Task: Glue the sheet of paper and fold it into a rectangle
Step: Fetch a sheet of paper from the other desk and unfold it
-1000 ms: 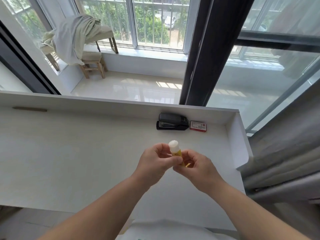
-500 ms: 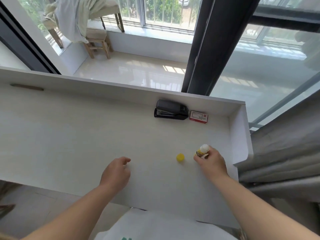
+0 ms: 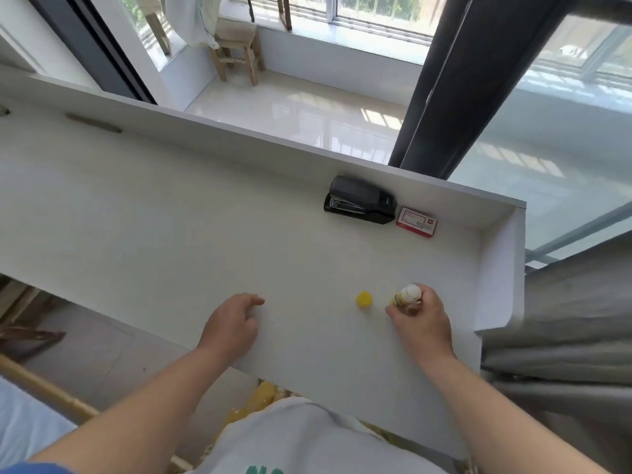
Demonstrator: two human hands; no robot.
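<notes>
Glue stick (image 3: 407,295) upright, seemingly uncapped, in right hand (image 3: 419,319).

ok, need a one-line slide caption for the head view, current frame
Right hand holds the uncapped glue stick upright on the white desk, yellow cap beside it, left hand resting empty.

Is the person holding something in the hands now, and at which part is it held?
The right hand holds the uncapped glue stick by its lower body; its white tip stays free. The left hand holds nothing. The yellow cap lies on the desk.
</notes>
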